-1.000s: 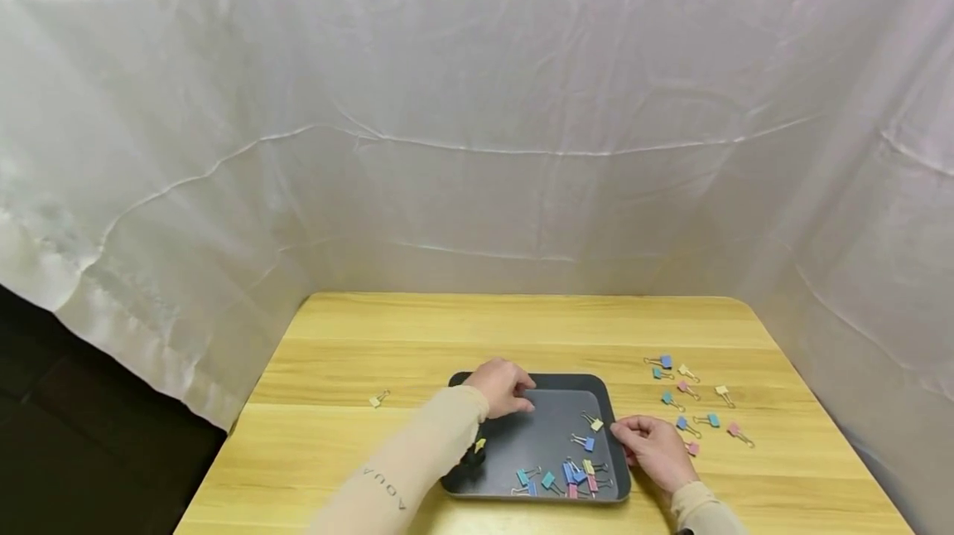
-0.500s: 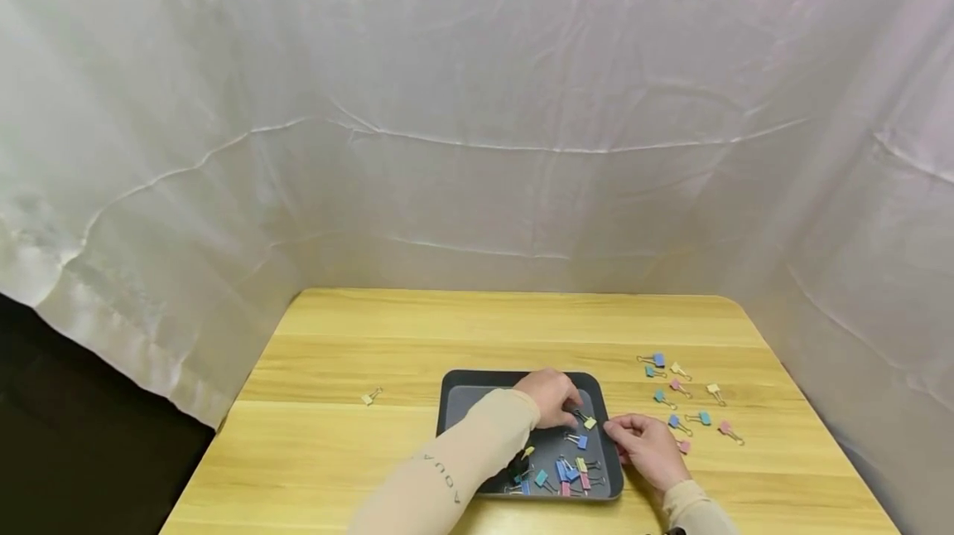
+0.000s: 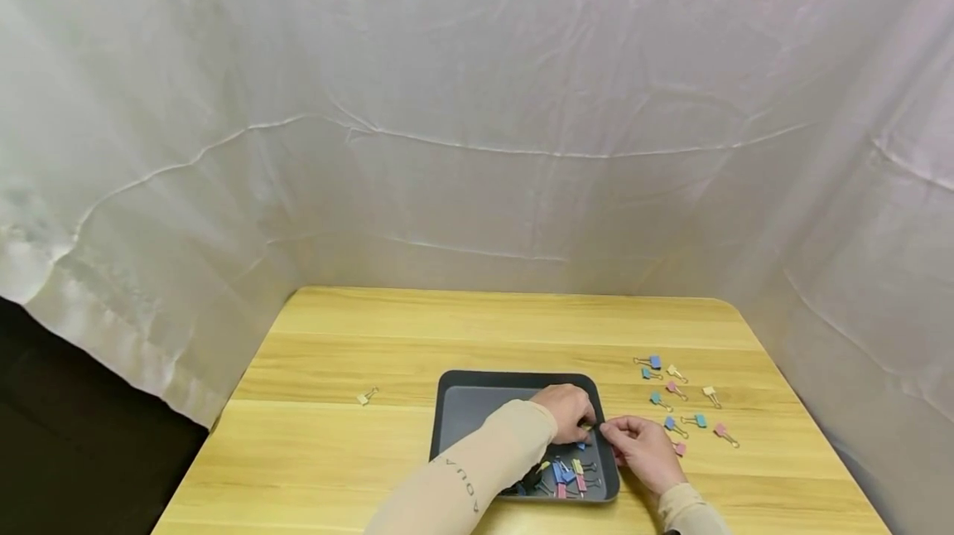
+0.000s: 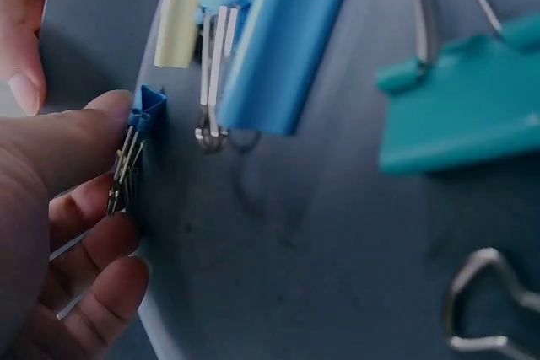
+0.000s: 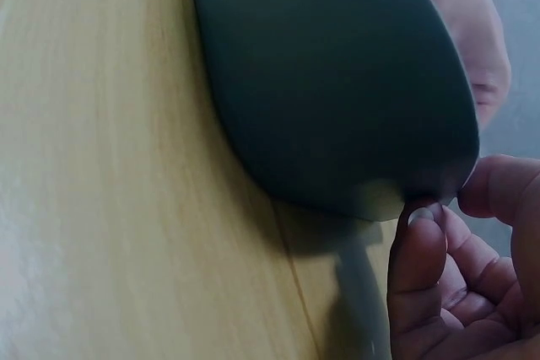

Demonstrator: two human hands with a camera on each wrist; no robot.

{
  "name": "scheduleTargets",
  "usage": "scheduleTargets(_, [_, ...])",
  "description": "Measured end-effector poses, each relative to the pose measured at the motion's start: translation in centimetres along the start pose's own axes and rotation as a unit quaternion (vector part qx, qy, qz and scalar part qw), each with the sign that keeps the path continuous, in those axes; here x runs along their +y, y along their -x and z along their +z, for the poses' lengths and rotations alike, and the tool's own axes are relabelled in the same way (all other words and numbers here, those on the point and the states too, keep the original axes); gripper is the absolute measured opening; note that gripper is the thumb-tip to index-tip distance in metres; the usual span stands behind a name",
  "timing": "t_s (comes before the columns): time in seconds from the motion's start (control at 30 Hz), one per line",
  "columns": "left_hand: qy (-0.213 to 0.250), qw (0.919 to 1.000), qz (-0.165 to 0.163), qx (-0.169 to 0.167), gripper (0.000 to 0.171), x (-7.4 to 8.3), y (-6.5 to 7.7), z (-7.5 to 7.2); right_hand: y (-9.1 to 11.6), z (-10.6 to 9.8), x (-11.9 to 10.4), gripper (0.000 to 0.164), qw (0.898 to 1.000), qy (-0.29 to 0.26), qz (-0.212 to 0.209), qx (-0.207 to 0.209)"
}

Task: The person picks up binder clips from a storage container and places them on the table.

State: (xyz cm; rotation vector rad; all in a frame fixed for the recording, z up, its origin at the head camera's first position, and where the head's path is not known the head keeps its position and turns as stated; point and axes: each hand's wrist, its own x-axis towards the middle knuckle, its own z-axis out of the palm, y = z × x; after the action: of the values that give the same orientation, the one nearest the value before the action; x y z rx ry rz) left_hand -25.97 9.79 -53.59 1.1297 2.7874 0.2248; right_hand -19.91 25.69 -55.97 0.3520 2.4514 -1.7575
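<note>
Here the right hand (image 3: 643, 448) pinches the tray (image 3: 514, 379) rim at three o'clock; just inside sits a blue clip (image 4: 149, 107), likely light and springy, best pinched by its body; the left hand (image 3: 566, 412) half-curls beside it, grip unclear.

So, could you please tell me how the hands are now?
Left hand: at a blue clip; grip cannot be told.
Right hand: closed on the tray, at its rim.

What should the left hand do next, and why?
The left hand should probably close gently on the nearest blue metal binder clip: its fingers lie beside it, while the right hand holds the rim of the dark grey rectangular tray.
</note>
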Motion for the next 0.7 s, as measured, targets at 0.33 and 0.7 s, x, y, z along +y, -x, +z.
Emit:
scheduleTargets(0.33, [-0.017,0.9995,0.018,0.020,0.009,-0.7,0.5,0.1,0.0,0.1,-0.1,0.021,1.000,-0.003,0.000,0.002])
scheduleTargets(0.7, [-0.022,0.9996,0.001,0.018,0.009,-2.0,1.3,0.1,0.1,0.1,-0.1,0.021,1.000,0.006,-0.002,0.001])
